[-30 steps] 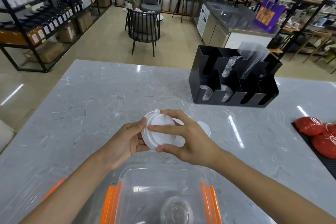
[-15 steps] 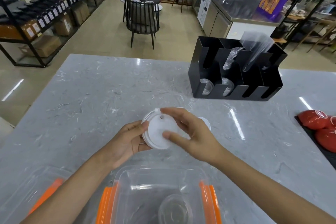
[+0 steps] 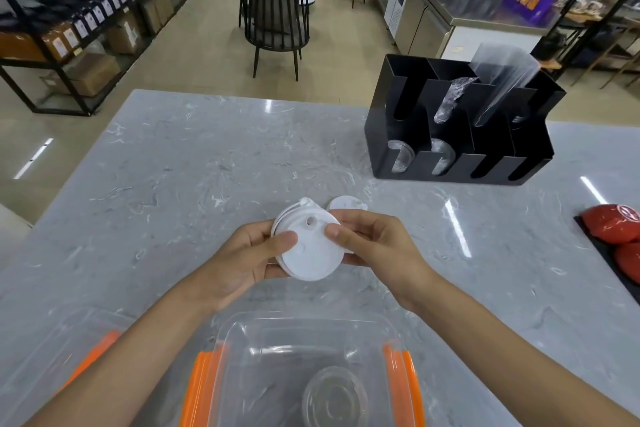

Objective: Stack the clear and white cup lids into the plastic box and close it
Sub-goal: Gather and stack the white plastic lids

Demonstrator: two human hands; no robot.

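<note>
Both hands hold a small stack of white cup lids (image 3: pixel 310 250) above the marble table, just beyond the plastic box. My left hand (image 3: pixel 247 258) grips the stack's left edge with the thumb on top. My right hand (image 3: pixel 375 244) pinches its right edge. One more white lid (image 3: pixel 346 203) lies on the table behind my right fingers. The clear plastic box (image 3: pixel 304 329) with orange side clips stands open at the near edge, with a clear lid (image 3: pixel 334 399) lying inside it. The box's cover (image 3: pixel 65 354), clear with orange trim, rests to the left.
A black cup-and-lid organizer (image 3: pixel 460 125) stands at the back right, holding clear lids and plastic sleeves. Red items (image 3: pixel 613 225) lie on a dark tray at the right edge. The grey marble table (image 3: pixel 180 177) stretches ahead; chairs and shelves stand beyond it.
The white lid stack has tilted so its flat face with the sip hole faces me, and my right hand has slid off the top to the stack's right edge.
</note>
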